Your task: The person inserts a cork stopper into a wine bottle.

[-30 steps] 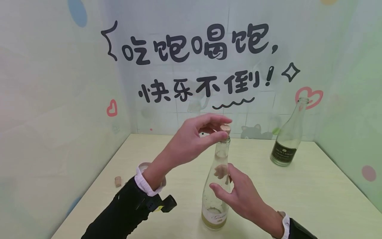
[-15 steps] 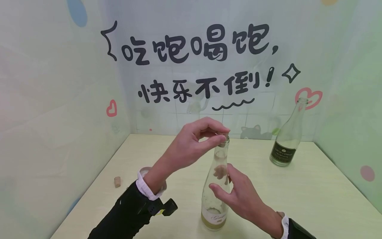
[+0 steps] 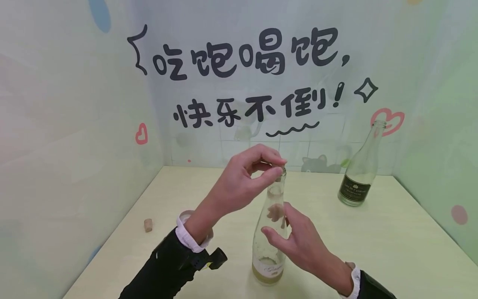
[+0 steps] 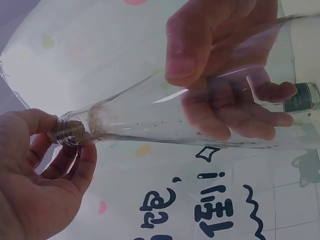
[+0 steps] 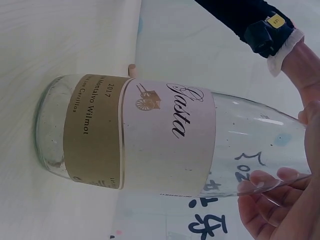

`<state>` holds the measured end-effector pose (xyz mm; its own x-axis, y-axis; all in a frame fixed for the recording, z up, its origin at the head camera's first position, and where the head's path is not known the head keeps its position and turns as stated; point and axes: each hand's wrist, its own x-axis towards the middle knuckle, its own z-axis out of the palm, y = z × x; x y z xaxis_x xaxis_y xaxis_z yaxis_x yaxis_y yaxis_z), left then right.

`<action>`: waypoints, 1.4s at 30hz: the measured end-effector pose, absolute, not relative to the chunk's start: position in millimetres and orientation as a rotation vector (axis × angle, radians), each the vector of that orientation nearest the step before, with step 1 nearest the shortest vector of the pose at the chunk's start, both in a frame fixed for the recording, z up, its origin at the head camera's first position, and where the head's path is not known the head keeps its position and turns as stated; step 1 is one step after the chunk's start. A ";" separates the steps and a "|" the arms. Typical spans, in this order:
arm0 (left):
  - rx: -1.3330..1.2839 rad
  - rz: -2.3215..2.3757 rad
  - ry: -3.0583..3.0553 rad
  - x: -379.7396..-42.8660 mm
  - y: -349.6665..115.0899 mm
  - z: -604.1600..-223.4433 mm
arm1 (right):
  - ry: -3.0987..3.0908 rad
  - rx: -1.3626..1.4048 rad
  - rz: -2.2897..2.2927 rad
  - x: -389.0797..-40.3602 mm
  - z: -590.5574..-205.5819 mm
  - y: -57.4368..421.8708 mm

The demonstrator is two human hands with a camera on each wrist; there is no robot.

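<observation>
Glass, likely slick, stiff and breakable: grips bottle (image 3: 261,249) below its neck, probably safest, with right hand (image 3: 304,238), pinches cork (image 4: 75,129) with left hand (image 3: 240,178).

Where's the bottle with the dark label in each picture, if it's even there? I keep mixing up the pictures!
Head: the dark-labelled bottle stands at the right, toward the back.
Left wrist: at the right edge, sideways in the picture, with just its lower end plain to see.
Right wrist: not in this one.
Landmark in all three: the clear Gasta bottle, upright in the head view, sideways in both wrist views.
</observation>
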<state>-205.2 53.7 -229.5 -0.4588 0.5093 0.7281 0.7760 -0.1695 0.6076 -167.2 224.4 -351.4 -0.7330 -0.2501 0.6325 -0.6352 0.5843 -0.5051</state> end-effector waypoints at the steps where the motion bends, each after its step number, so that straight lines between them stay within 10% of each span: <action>1: -1.482 -1.683 -1.849 -204.9 54.3 -230.5 | -2.313 0.701 1.019 -166.5 -351.8 224.0; 42: -1.365 -1.484 -1.697 -197.0 54.2 -239.1 | -2.312 0.698 1.011 -158.9 -349.7 212.7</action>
